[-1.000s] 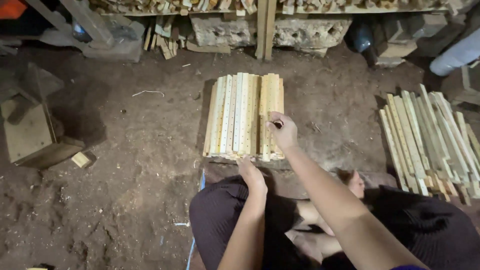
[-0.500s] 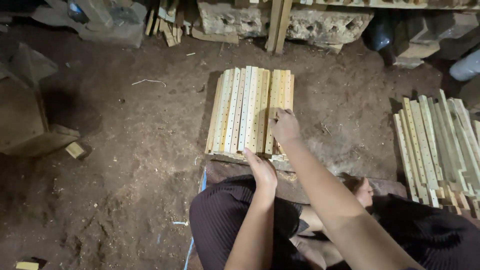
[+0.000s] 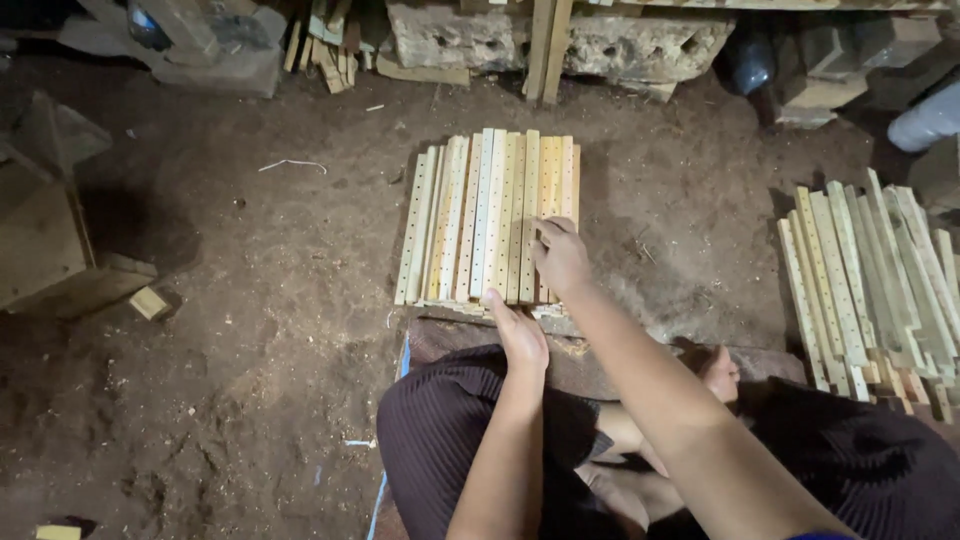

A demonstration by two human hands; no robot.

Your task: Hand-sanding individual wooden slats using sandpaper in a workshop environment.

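Lying side by side on the dirt floor (image 3: 250,300), the pale wooden slats (image 3: 480,215) form a flat row straight ahead of the person's lap, each slat running with its long axis from near to far and dotted with small holes along its length. Their near ends rest on a dark plank (image 3: 570,345) just in front of the knees.

The right hand (image 3: 560,255) is the one further out: it lies on top of the row at its right side, fingers curled down onto the rightmost slats about halfway to two-thirds of the way toward the near end. It presses or pinches at them; whether it truly grips one slat cannot be told from this view. The left hand (image 3: 520,335) sits nearer the body, at the near ends of the slats a little right of the row's middle, fingers fairly straight and pointing far, touching the ends and closed around nothing.

So the row stretches away from both hands along their line of reach, with most of it lying to the left of them. The right hand is nearer the slats' middle, the left nearer their ends.

Well apart at the right edge lies a second, looser pile of similar slats (image 3: 870,280). A wooden box (image 3: 45,240) stands at the far left, and stone blocks (image 3: 560,40) line the far side.
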